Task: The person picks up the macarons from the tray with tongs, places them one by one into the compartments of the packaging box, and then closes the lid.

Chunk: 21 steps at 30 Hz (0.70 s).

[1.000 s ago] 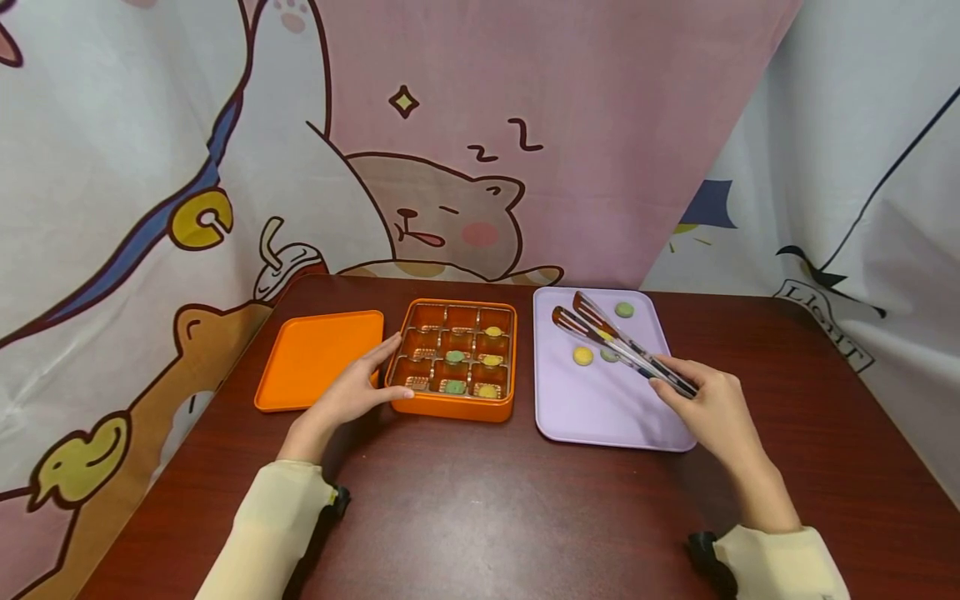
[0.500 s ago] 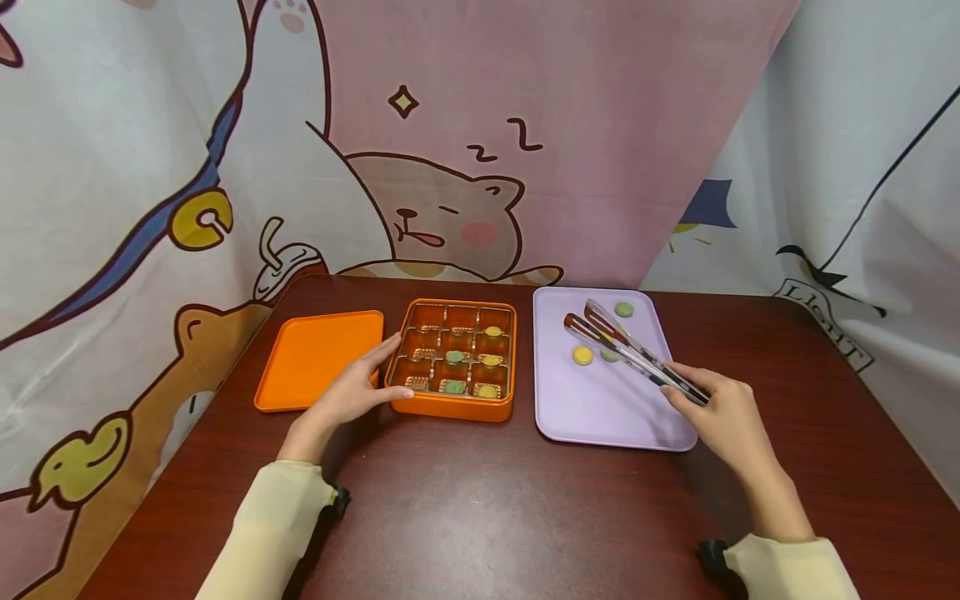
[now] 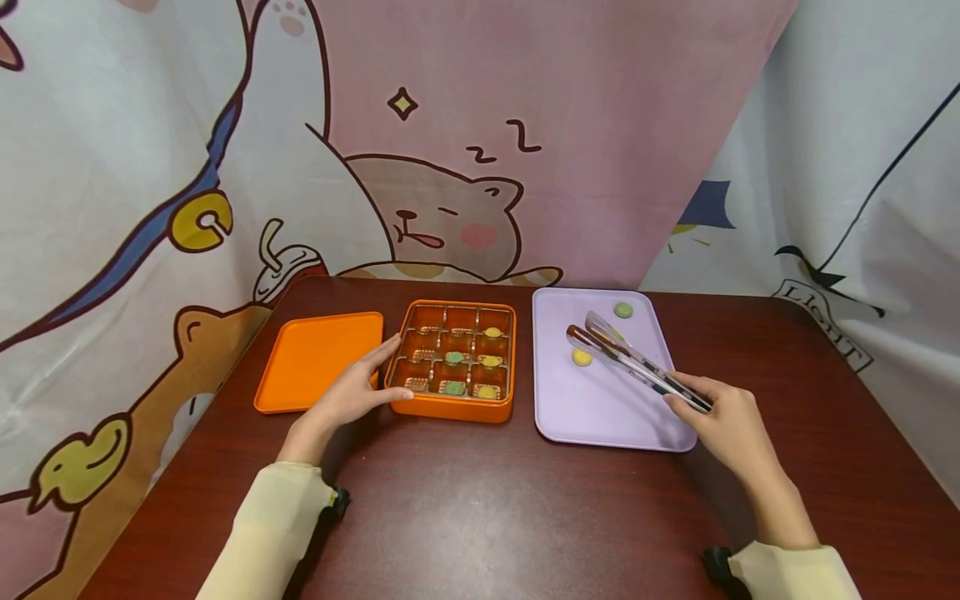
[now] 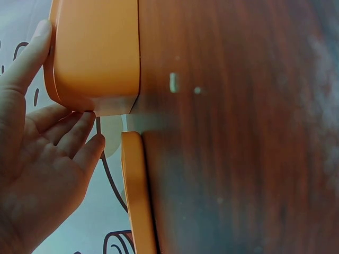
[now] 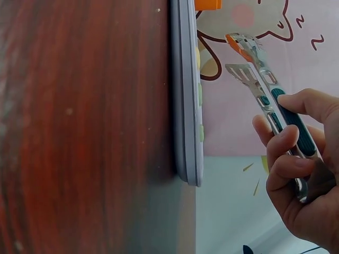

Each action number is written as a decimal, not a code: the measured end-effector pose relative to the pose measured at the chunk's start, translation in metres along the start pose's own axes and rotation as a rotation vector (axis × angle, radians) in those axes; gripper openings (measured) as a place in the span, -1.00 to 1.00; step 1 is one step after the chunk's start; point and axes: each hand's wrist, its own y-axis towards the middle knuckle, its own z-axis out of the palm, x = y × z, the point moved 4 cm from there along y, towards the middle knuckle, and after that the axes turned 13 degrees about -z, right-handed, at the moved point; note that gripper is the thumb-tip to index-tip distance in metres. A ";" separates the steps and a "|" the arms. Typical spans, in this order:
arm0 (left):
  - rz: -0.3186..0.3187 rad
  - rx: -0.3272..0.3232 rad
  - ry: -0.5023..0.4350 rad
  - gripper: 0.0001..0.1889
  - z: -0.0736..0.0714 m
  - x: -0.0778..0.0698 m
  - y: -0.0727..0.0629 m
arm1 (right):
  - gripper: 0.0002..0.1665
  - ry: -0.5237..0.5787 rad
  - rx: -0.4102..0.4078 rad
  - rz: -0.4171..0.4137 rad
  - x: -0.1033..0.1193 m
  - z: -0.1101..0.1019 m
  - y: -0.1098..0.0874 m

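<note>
By the right edge of the tray [image 3: 592,417], the right hand [image 3: 727,425] grips the tongs [image 3: 651,377], whose tips stand apart above it. The left hand [image 3: 351,393], uncurled, touches the left side of the box [image 3: 452,407], which holds five discs [image 3: 487,391]. Farther back on the tray lie a yellow disc [image 3: 582,358] and, behind, a green disc [image 3: 623,310].

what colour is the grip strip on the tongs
The grip strip is dark teal, showing best in the right wrist view.
</note>
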 end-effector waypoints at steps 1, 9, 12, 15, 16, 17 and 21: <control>0.000 0.001 -0.002 0.01 0.000 0.000 0.000 | -0.62 0.001 0.003 0.001 0.000 0.000 0.000; -0.001 0.002 0.001 0.00 0.000 -0.001 0.000 | -0.64 0.004 0.012 -0.004 -0.004 0.002 -0.004; -0.002 0.001 0.003 0.00 -0.001 -0.002 0.000 | -0.64 0.004 0.025 0.002 -0.005 0.003 -0.004; -0.003 0.002 0.003 0.00 0.000 -0.002 0.000 | -0.64 0.010 0.046 0.014 -0.006 0.004 -0.006; -0.004 0.001 0.003 0.00 0.000 -0.001 -0.001 | -0.64 0.012 0.052 0.019 -0.006 0.004 -0.006; -0.005 0.001 0.002 0.00 0.000 -0.001 -0.001 | -0.63 0.014 0.059 0.022 -0.006 0.005 -0.007; -0.007 0.000 0.000 0.01 0.000 -0.001 -0.001 | -0.63 0.015 0.078 0.037 -0.007 0.005 -0.008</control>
